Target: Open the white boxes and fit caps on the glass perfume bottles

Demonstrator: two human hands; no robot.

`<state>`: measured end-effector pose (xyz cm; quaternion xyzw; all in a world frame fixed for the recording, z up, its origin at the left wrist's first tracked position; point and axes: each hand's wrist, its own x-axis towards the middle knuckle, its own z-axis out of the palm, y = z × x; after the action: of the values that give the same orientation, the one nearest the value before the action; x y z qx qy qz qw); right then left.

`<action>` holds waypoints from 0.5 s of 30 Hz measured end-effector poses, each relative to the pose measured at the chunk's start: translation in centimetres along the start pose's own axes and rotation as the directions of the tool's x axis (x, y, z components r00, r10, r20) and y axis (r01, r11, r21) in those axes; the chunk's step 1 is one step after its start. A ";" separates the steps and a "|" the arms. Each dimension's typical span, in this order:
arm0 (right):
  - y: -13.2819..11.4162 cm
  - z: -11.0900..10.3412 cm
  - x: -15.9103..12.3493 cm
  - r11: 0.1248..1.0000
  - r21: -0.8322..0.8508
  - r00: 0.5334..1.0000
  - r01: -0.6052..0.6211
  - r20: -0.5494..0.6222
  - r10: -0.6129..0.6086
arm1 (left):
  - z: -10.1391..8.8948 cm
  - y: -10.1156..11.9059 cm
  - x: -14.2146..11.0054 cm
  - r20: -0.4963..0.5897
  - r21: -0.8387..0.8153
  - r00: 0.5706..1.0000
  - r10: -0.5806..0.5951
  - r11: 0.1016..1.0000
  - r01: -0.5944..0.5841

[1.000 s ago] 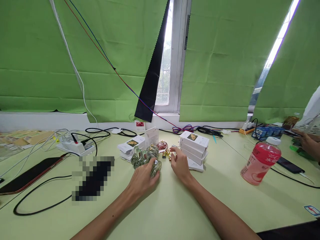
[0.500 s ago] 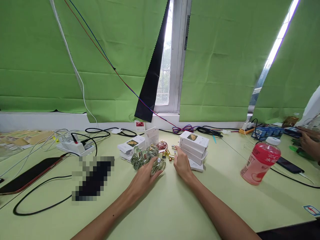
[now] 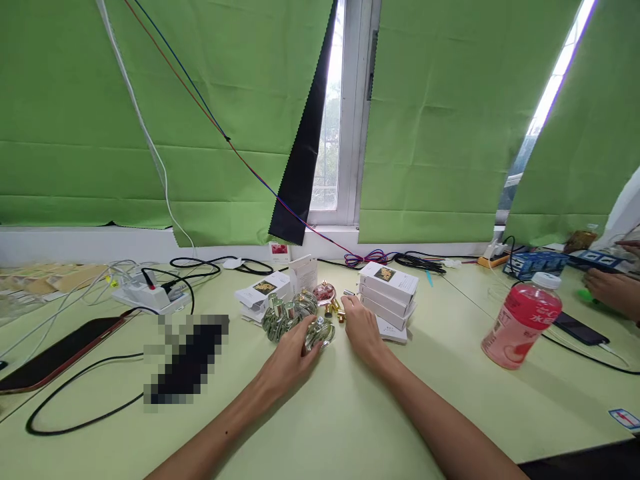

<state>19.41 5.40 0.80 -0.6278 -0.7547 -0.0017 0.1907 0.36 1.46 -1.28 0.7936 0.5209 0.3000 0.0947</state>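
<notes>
My left hand (image 3: 293, 347) is closed around the side of a round, clear greenish glass perfume bottle (image 3: 320, 331) with a bare neck. Beside it stand several like bottles (image 3: 281, 319) with silvery caps. A reddish round bottle (image 3: 324, 292) lies farther back. My right hand (image 3: 361, 325) has its fingers bent together, reaching down by several small gold caps (image 3: 341, 316); what its fingertips hold, if anything, is hidden. A silvery cap (image 3: 349, 292) lies just beyond those fingertips. White boxes (image 3: 387, 293) are stacked right of this hand.
More white boxes (image 3: 263, 288) lie behind the bottles. A pink drink bottle (image 3: 523, 321) stands at the right. Phones, cables and a power strip (image 3: 150, 293) spread over the left of the table. At the far right a co-worker's hand (image 3: 615, 293) is partly visible.
My right hand has shifted slightly left, its fingers lowered and bent closer to the gold caps. The left hand keeps its bottle almost in place, turned slightly. The co-worker's hand has moved lower.
</notes>
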 end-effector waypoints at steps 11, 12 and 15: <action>0.0 -1.6 1.3 0.997 -0.078 0.972 -0.021 0.230 0.039 | 0.1 0.0 -0.1 -0.027 -0.037 0.999 0.019 0.999 -0.020; 0.0 -1.6 1.5 0.997 -0.078 0.969 -0.027 0.242 0.045 | 0.1 -0.1 -0.1 -0.028 -0.045 0.999 0.024 0.999 -0.025; -0.1 -1.3 1.8 0.997 -0.075 0.964 -0.037 0.261 0.056 | 0.3 -0.3 -0.1 -0.035 -0.059 0.999 0.037 0.997 -0.039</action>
<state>19.41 6.79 2.56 -0.6462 -0.7578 0.0598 0.0673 0.27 1.52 -1.65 0.7950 0.4980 0.3305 0.1039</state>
